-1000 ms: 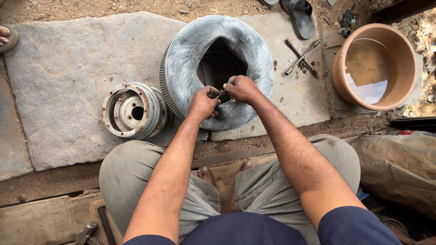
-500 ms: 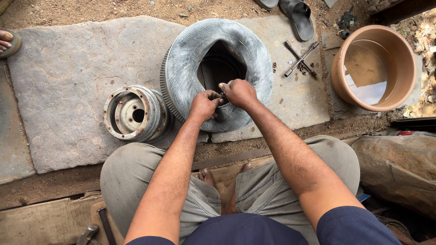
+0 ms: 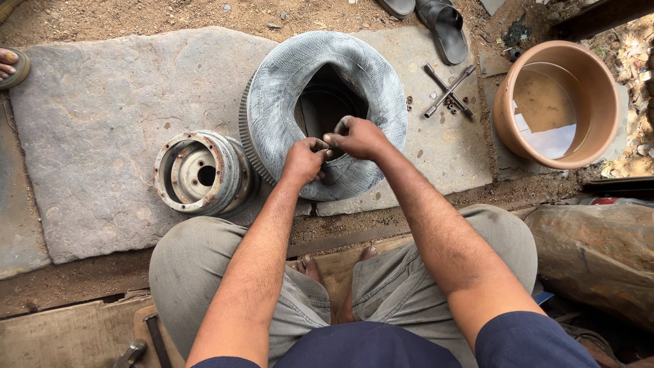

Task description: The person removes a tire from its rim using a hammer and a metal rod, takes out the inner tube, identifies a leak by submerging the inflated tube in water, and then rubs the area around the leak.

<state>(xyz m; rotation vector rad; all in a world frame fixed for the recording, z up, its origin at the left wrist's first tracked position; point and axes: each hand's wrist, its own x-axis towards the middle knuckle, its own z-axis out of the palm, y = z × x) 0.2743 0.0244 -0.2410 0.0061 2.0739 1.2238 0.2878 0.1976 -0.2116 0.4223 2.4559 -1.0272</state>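
Navy short sleeves, grey-khaki trousers, bare forearms, bare feet.

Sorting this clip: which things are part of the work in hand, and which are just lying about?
In hand:
left hand
right hand
grey inner tube
tyre

Lying about:
metal wheel rim
cross wrench
tub of water
sandals
stone slab

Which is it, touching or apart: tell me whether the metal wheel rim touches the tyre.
Touching. The head view shows the wheel rim lying on the stone slab with its right edge pressed against the tyre, no gap visible.
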